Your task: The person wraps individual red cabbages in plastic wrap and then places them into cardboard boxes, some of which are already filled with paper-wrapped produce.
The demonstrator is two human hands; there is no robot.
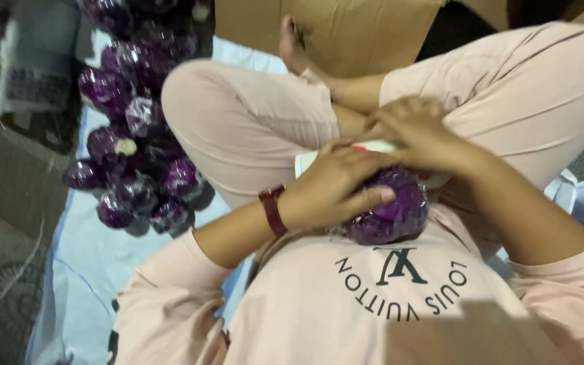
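Left hand, banded at the wrist by a dark red watch strap, wrapped over the near left side of a purple cabbage, fingers curled and pressing on its glossy skin; right hand clamped down over the far top of the same head, closed on it together with a white tray edge with a red mark showing between the two hands; cabbage held in the lap, just above the pink shirt, between crossed legs in pink trousers; seemingly mid-wrap, film apparently being pulled tight around the head, though hard to tell where any film ends; next move probably calls for a firm turn of the head under both palms while keeping tension, and a smoothing press to seal; far left, a heap of wrapped purple cabbages piled on a pale blue sheet, well apart from the hands; grey plastic crate at far left; brown cardboard box at the far side, beyond a bare foot.
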